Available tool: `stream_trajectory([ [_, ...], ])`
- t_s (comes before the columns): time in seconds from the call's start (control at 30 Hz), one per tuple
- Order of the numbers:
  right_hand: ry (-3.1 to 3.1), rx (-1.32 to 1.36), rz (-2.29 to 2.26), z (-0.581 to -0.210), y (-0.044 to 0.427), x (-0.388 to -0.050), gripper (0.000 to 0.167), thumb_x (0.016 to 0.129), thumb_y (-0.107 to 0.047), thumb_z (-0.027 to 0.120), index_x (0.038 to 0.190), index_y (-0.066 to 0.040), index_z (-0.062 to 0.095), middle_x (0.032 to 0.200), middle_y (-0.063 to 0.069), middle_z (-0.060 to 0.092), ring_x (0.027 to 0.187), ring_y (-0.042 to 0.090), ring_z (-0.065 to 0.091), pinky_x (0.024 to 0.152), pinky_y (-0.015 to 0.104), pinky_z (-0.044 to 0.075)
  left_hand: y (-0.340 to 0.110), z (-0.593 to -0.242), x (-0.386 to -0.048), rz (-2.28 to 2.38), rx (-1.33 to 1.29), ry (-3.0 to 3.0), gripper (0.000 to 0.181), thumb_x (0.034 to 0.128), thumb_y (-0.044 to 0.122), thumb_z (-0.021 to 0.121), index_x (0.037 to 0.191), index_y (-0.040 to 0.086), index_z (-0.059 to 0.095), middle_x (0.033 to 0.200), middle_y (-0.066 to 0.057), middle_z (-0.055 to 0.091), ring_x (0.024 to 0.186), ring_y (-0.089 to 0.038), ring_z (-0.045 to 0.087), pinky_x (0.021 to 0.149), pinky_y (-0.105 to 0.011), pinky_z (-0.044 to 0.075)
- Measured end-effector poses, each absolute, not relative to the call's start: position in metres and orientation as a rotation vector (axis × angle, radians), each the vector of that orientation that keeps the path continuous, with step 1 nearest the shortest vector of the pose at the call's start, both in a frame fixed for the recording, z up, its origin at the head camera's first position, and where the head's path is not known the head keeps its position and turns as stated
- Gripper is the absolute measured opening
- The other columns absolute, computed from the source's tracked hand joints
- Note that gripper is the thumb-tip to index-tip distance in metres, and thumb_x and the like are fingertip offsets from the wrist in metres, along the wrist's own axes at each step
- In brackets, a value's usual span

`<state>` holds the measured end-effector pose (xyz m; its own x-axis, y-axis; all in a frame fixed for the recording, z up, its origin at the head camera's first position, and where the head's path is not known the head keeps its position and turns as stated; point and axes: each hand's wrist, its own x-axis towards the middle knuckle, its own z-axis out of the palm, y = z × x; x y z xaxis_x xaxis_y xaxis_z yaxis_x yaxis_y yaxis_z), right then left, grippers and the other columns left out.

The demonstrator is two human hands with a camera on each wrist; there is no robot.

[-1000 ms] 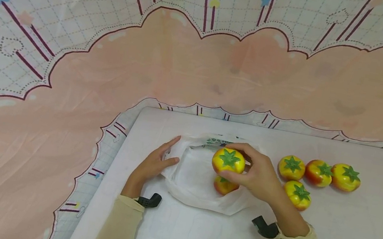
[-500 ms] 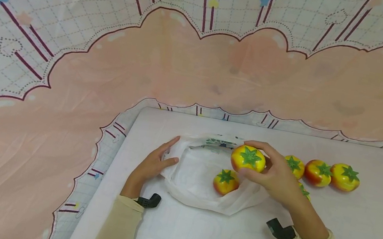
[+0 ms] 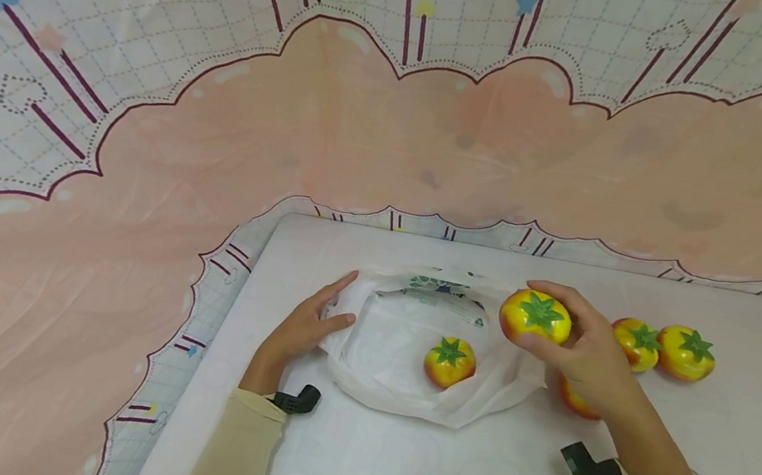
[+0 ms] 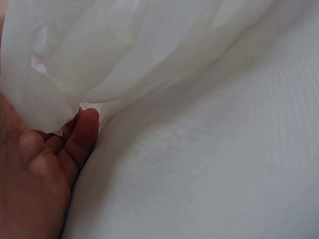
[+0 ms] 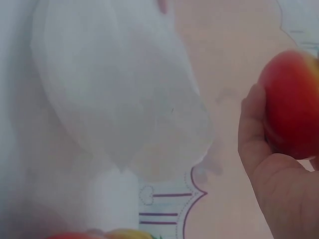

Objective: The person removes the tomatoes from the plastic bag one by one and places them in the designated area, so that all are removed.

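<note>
My right hand [image 3: 593, 344] holds a yellow-and-red tomato with a green star-shaped top [image 3: 536, 316] above the right rim of a white plastic bag [image 3: 392, 397]. From the right wrist view, the red underside of this tomato [image 5: 291, 107] shows, with fingers around it. Another tomato [image 3: 450, 362] sits inside the bag's wide mouth, toward its right side. At the bag's left rim is my left hand [image 3: 300, 329], thumb and index finger apart. Up close in the left wrist view, curled fingers [image 4: 82, 137] hold the thin bag film [image 4: 124, 55].
Two more tomatoes [image 3: 686, 353] lie side by side on the white table [image 3: 729, 464], right of my right hand. Another tomato [image 3: 579, 398] is partly hidden under that hand. A cloth with cloud shapes [image 3: 487, 146] hangs behind the table.
My right hand has moved right with its tomato, from over the bag's opening to beyond the right rim. The tomato inside the bag is now uncovered. The left hand stays put.
</note>
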<state>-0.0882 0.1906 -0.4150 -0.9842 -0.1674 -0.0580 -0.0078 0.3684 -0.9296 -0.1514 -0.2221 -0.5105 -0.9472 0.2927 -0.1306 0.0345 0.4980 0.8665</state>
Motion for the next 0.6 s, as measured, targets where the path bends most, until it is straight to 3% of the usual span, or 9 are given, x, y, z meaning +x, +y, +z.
stream_trajectory([
  [0.33,2.544,-0.05,-1.552,-0.419,0.216,-0.085,0.072,0.094,-0.039,0.073,0.157,-0.032,0.039,0.159,0.015,0.038,0.131,0.034,0.045,0.083,0.01,0.05,-0.222,-0.51,-0.151,1.426,0.269,2.489,0.071,0.0959,0.038,0.07,0.157,0.046,0.035,0.169,0.007,0.026,0.159,-0.025,0.017,0.128,-0.059,0.013],
  [0.6,2.575,-0.047,-1.578,-0.424,0.237,-0.08,0.065,0.096,-0.033,0.071,0.155,-0.033,0.042,0.148,0.005,0.044,0.117,0.007,0.048,0.085,0.008,0.05,-0.222,-0.51,-0.152,1.434,0.27,2.481,0.071,0.0957,0.037,0.071,0.157,0.045,0.035,0.169,0.009,0.027,0.159,-0.024,0.017,0.128,-0.058,0.013],
])
